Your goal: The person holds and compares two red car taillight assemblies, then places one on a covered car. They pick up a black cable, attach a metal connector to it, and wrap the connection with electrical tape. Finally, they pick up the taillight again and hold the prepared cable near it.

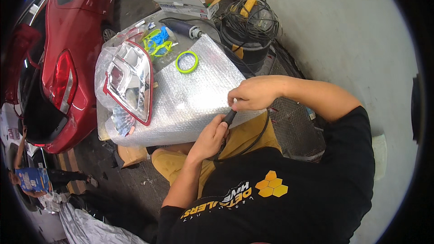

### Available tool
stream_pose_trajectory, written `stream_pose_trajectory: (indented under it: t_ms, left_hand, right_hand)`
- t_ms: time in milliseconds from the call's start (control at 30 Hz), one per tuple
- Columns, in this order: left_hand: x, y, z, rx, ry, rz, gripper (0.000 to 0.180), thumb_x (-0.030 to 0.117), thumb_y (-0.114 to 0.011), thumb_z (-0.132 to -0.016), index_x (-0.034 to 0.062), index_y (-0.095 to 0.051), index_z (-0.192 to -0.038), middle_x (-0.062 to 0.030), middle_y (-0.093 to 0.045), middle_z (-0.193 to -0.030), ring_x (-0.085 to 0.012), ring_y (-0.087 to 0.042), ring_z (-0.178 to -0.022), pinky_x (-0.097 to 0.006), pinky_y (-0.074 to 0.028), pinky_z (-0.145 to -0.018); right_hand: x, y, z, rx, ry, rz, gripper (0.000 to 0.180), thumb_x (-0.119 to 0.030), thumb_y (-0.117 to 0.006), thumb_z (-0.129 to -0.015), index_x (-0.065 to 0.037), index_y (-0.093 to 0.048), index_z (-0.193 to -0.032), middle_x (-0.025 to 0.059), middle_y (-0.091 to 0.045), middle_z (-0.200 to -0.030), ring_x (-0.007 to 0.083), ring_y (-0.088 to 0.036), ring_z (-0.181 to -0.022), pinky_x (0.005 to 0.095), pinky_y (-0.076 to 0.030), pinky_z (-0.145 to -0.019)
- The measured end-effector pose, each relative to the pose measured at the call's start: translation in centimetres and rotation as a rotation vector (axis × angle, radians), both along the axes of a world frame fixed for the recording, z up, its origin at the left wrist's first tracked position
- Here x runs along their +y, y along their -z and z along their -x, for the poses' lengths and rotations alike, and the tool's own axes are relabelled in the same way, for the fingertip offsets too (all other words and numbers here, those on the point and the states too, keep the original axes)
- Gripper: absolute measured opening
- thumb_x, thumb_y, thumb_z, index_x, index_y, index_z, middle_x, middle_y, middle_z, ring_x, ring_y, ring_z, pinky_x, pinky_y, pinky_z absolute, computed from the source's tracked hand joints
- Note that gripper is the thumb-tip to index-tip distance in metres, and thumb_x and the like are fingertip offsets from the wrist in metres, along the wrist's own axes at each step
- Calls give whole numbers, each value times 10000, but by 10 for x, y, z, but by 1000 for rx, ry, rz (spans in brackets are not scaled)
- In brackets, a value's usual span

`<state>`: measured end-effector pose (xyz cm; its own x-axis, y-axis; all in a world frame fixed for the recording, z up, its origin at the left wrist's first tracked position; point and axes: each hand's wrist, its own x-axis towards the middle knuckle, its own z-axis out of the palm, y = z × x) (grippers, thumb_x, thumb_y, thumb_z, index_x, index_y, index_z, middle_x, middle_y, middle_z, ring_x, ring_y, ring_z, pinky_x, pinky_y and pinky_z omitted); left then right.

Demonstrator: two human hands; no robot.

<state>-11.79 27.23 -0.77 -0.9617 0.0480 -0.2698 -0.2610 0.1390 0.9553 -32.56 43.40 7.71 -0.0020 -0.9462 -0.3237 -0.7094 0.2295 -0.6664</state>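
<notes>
My left hand (210, 138) is wrapped round a slim black corded hand tool (230, 117), held over my lap at the near right edge of the table. My right hand (254, 93) is closed at the tool's upper end, fingers pinched around its small pale tip. A black cable (258, 141) loops below my hands. To the left, a car tail light housing (129, 83) with a chrome inside and red rim lies on silver bubble foil (181, 117). Beyond it on the foil is a roll of lime-green tape (186, 62).
A dark power tool (181, 29) and blue and lime scraps (158, 43) lie at the table's far side. Behind stand an open cardboard box (187, 0) and a black bucket (248, 47) topped with coiled cable. A red car (77, 63) and another person (34, 179) are at left.
</notes>
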Motion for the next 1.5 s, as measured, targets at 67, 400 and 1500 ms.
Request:
stream_pose_trajectory:
  t_ms: [67,400,1500]
  left_hand:
    - [1,-3,1,9,3,9,273,237,-398,-1085,33,-538,-1201,15,-495,-794,-83,-457,-661,-257,-405,-606]
    - [0,-7,2,2,-8,6,284,241,-389,-1088,28,-543,-1195,9,-502,-787,-95,-472,-669,-268,-415,-617]
    - [-2,-9,11,-45,-25,59,271,215,-427,-1082,0,-526,-1213,-15,-528,-773,-131,-516,-683,-304,-446,-642]
  right_hand:
    - [-4,12,4,119,-75,-42,296,-234,-629,-966,-40,-600,-1188,120,-696,-865,300,-684,-789,438,-491,-701]
    - [-4,0,1,-34,5,-18,268,-273,-564,-1004,-22,-646,-1043,109,-690,-824,290,-673,-790,433,-493,-727]
    - [-24,14,24,-241,75,-335,276,-298,-646,-975,-26,-674,-1013,67,-687,-766,191,-664,-687,358,-508,-651]
